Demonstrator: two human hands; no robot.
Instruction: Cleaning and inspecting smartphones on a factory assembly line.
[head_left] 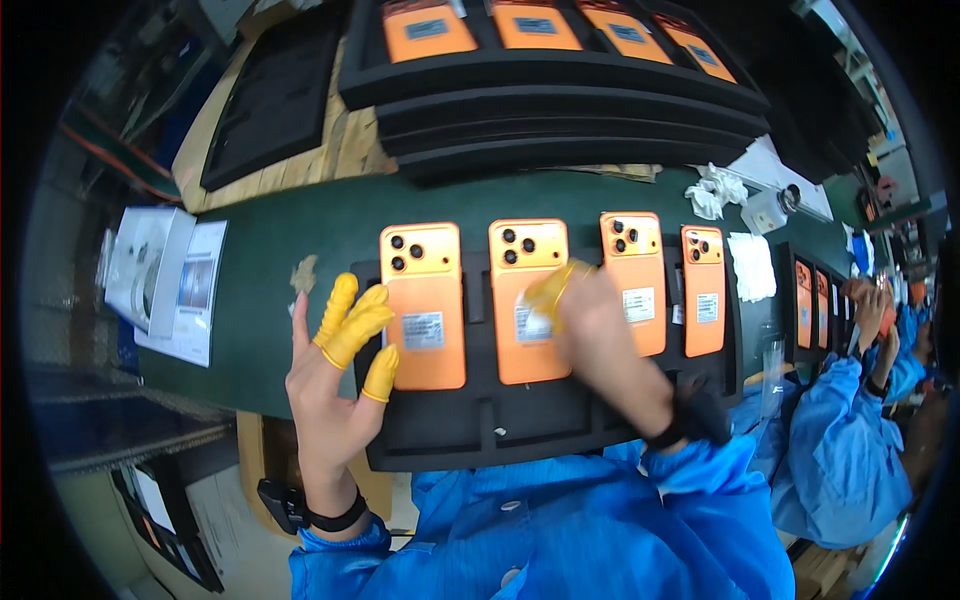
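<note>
Clock centred on tray, 12 the far side

Tray (430, 450), black, one: could be jogged, shifting all it carries, if a sleeve (705, 462) catches its rim between 4 and 6 o'clock

Phones (425, 370), orange, four, on the tray from 10 round to 2 o'clock, camera side up: could be knocked askew by a straying hand

Second phone (530, 362), counted from the 9 o'clock side: could be scuffed, or its label (526, 330) creased, by too hard a press

Left hand (338, 395), near 8 o'clock, yellow cots (378, 318): fingers loosely spread, nothing grasped; thumb beside first phone, contact unclear

Right hand (598, 322), over second phone: fingers bent together, blurred; whether pinching anything, cannot tell
</note>
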